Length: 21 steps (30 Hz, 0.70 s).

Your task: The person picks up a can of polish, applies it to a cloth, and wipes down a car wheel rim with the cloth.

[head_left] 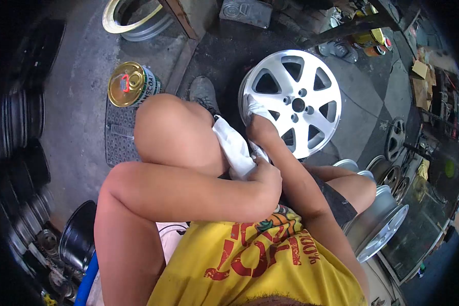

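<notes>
"Two hands on white fabric: what does each grip?"

"The left hand (266,178) is closed on a crumpled white cloth (232,145) beside the left knee. The right hand (262,129) has white fabric (260,108) over its fingers, against the left rim of an alloy wheel (289,91); how tightly those fingers close, I can't tell."

"Where's the wheel?"

"Ahead of the knees, spoked face turned up, dark floor (81,97) around it."

"And the room?"

"The floor is worn, patchy grey to black. A gold-lidded can (123,85) stands at the far edge of a studded mat (120,135). Dark rims (19,120), blurred, line the left; silver rims (385,227) sit by the right leg."
</notes>
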Each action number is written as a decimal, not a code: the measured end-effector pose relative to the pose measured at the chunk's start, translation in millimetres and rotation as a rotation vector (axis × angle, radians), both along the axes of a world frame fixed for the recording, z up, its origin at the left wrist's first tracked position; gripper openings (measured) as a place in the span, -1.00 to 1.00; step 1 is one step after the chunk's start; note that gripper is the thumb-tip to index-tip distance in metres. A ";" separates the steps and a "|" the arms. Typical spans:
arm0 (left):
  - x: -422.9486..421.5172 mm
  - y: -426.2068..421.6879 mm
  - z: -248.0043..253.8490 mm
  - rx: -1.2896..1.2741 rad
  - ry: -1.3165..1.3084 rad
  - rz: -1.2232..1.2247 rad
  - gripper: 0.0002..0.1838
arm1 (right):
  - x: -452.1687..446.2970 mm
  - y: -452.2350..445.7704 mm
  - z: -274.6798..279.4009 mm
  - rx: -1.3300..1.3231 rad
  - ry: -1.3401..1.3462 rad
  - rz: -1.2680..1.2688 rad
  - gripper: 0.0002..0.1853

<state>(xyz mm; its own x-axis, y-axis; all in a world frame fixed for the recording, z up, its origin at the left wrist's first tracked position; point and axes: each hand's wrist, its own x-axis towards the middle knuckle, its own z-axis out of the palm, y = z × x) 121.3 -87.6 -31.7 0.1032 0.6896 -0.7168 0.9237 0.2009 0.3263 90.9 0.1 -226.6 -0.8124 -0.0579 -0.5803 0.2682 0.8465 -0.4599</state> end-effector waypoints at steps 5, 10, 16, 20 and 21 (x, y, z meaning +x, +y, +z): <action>8.5 10.2 -20.1 -0.024 0.087 -0.063 -0.64 | -20.1 -5.2 9.6 -0.001 0.008 -0.018 -0.23; 24.3 13.1 -44.1 -0.064 0.222 -0.193 -0.64 | -28.8 -5.1 8.3 -0.012 -0.046 -0.015 -0.16; 21.4 11.2 -31.6 -0.044 0.182 -0.089 -0.65 | -33.7 -2.7 15.8 -0.019 -0.199 0.008 -0.12; 1.4 5.8 -6.6 -0.008 0.137 -0.008 -0.65 | -30.2 -4.3 4.8 -0.017 -0.107 -0.046 -0.08; -0.5 4.9 -3.2 0.011 0.125 -0.023 -0.65 | -31.3 -3.8 7.4 -0.017 -0.128 -0.042 -0.07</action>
<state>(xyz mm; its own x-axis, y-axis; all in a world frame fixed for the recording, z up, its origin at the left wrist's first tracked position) 120.9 -82.7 -34.9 0.0291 0.6960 -0.7174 0.9615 0.1766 0.2104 59.6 -3.7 -219.2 -0.7339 -0.0359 -0.6783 0.3607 0.8256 -0.4340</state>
